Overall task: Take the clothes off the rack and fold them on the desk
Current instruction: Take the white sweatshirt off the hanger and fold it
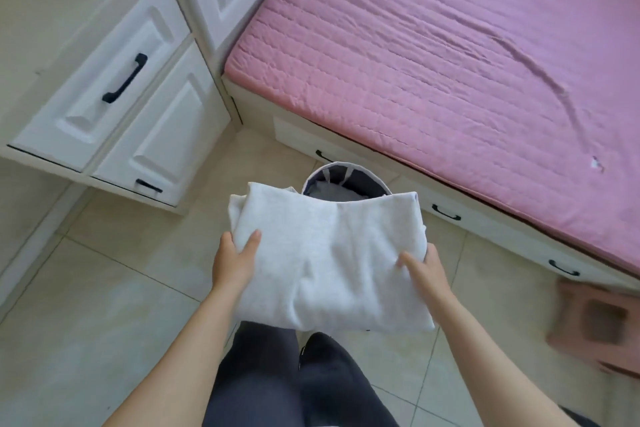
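head view looks down at a tiled floor (114, 305). at the far left stands a white cabinet (166, 135) with drawers and a black handle (124, 78). next comes the left hand (235, 260), which grips the left edge of a pale grey garment (329, 260), with the thumb on top of the cloth and the fingers hidden below it. the garment is folded into a thick, nearly square packet and is held in the air in front of the body, above dark trousers (263, 374), and it touches no surface. just behind its far edge a round dark basket (346, 177) stands on the floor, partly covered by the cloth, with something grey inside. the right hand (422, 270) holds the right edge in the same way, thumb on top. further right is a bed with a pink mattress (450, 62) and low drawers under it, and at the right border a blurred pink stool (599, 326). no rack is in view, and i cannot tell if a desk is. i judge that folding of this piece is finished and the step in hand is putting it away, perhaps into the basket. the next move calls for keeping both edges level, so the layers do not slide open, and lowering it flat before letting go.
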Demonstrator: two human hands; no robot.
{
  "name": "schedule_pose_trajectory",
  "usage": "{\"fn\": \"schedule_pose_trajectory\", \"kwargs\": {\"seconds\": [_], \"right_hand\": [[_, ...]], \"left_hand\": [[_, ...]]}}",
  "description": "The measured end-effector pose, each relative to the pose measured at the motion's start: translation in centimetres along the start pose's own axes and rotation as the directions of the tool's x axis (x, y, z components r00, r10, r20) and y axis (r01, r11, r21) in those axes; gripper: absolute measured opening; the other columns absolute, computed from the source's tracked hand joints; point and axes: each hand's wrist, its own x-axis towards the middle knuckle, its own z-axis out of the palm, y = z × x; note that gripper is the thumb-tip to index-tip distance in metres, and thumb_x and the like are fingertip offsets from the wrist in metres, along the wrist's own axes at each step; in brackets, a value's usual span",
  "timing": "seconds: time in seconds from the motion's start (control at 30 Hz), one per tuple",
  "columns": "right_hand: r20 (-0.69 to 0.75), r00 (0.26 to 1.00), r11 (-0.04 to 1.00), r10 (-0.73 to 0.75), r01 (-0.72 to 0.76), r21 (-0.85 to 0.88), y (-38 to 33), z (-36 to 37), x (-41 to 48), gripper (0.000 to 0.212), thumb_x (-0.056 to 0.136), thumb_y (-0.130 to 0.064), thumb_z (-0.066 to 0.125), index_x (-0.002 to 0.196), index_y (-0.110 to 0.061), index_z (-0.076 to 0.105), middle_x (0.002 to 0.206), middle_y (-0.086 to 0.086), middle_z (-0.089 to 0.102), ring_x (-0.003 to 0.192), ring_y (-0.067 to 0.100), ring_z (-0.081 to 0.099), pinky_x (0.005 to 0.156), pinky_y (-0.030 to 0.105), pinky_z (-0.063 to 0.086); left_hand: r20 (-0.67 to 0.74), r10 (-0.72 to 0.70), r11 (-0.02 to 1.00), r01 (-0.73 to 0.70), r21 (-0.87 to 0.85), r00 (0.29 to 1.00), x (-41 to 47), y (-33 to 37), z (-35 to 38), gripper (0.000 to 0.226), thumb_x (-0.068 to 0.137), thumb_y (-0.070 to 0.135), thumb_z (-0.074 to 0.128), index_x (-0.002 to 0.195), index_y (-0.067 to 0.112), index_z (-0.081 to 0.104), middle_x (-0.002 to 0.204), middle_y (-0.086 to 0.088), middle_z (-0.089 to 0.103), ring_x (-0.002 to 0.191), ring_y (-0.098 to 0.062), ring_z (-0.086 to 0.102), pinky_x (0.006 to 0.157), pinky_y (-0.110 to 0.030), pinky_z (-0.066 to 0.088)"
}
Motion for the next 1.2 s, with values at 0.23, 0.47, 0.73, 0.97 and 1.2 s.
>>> {"fn": "schedule_pose_trajectory", "kwargs": {"seconds": [0.23, 0.47, 0.73, 0.97, 1.2], "right_hand": [[-0.128, 0.987, 0.989, 0.093, -0.077, 0.124, -0.4, 0.4, 6.6, 0.039, 0.07, -0.022, 0.057, 0.106, -0.018, 0.046, 0.1, -0.002, 0.054, 0.083, 0.015, 0.054, 0.06, 0.03, 0.042], [-0.276, 0.949, 0.964, 0.153, -0.082, 0.254, 0.6, 3.7, 16.5, 0.049, 0.061, -0.026, 0.049, 0.11, -0.018, 0.045, 0.096, -0.007, 0.055, 0.082, 0.01, 0.054, 0.06, 0.028, 0.039], [-0.465, 0.852, 0.951, 0.239, -0.107, 0.292, 5.4, 7.8, 28.0, 0.017, 0.068, -0.026, 0.042, 0.082, -0.021, 0.05, 0.074, -0.007, 0.053, 0.066, 0.017, 0.049, 0.06, 0.033, 0.04], [-0.513, 0.83, 0.962, 0.221, -0.099, 0.254, 8.6, 9.8, 34.9, 0.026, 0.072, -0.027, 0.038, 0.091, -0.032, 0.055, 0.078, -0.013, 0.057, 0.071, 0.012, 0.052, 0.069, 0.033, 0.039], [-0.555, 0.814, 0.982, 0.169, -0.093, 0.162, 10.6, 12.6, 38.1, 0.033, 0.076, -0.028, 0.032, 0.102, -0.022, 0.053, 0.078, -0.007, 0.057, 0.075, 0.022, 0.052, 0.069, 0.033, 0.035]], "left_hand": [[0.135, -0.022, 0.986, -0.001, 0.166, 0.991, 8.1, 3.8, 5.9, 0.047, 0.087, 0.051, 0.06, 0.106, 0.01, 0.05, 0.102, -0.003, 0.06, 0.094, -0.026, 0.059, 0.083, -0.04, 0.049], [0.227, 0.002, 0.95, -0.073, 0.303, 0.974, 17.3, 4.7, 13.8, 0.037, 0.091, 0.043, 0.059, 0.107, 0.013, 0.045, 0.102, 0.001, 0.057, 0.09, -0.022, 0.056, 0.071, -0.033, 0.041], [0.251, 0.081, 0.936, -0.16, 0.314, 0.965, 26.1, 1.8, 22.1, 0.031, 0.093, 0.042, 0.057, 0.099, 0.014, 0.045, 0.094, 0.005, 0.056, 0.089, -0.02, 0.058, 0.069, -0.034, 0.042], [0.173, 0.306, 0.853, -0.35, 0.387, 0.936, 28.1, -0.1, 27.4, 0.026, 0.1, 0.039, 0.041, 0.095, 0.013, 0.039, 0.094, 0.003, 0.047, 0.084, -0.021, 0.049, 0.067, -0.032, 0.036], [0.186, 0.359, 0.804, -0.404, 0.435, 0.915, 28.5, -3.5, 32.7, 0.026, 0.1, 0.027, 0.043, 0.108, 0.003, 0.045, 0.106, -0.006, 0.046, 0.096, -0.022, 0.049, 0.076, -0.019, 0.031]]}}
